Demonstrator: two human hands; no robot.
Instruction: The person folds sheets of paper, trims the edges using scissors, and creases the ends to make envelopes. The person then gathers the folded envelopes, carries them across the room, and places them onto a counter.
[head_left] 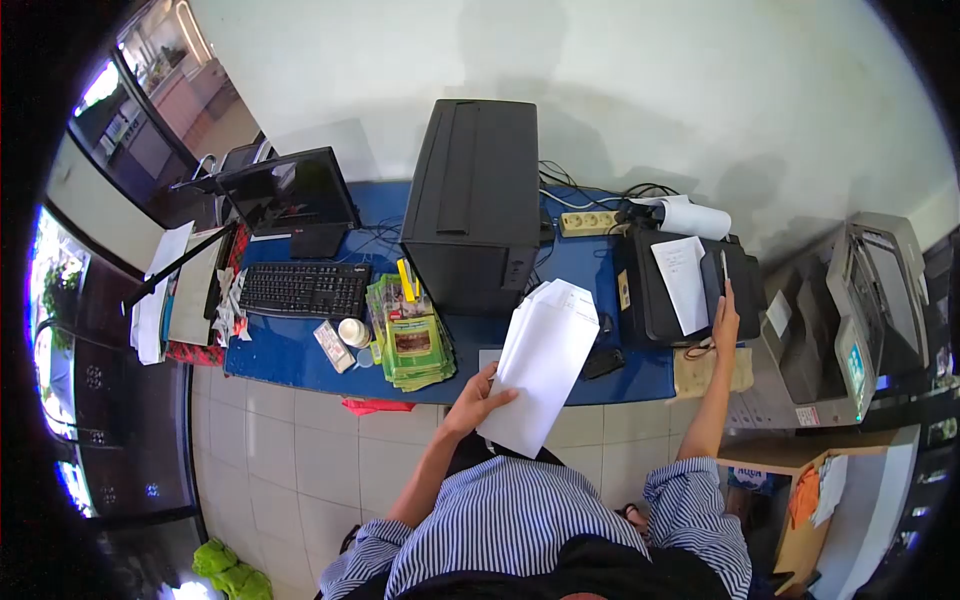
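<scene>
My left hand [480, 402] is closed on the lower left side of a stack of white envelopes [545, 365], held over the front edge of the blue table. At the right, my right hand [725, 318] reaches over the black printer [645, 290]. A slim pen-like item [725, 268] stands out above its fingertips; whether the fingers grip it is too small to tell. Just left of that hand, a white paper with handwriting [682, 283] lies on top of the printer.
Behind the envelopes stands a black computer tower [470, 190]. Green booklets [412, 340], a keyboard [305, 290] and a monitor [290, 190] are to the left. A mouse [603, 362] lies near the front edge. A large copier [820, 330] stands at the right.
</scene>
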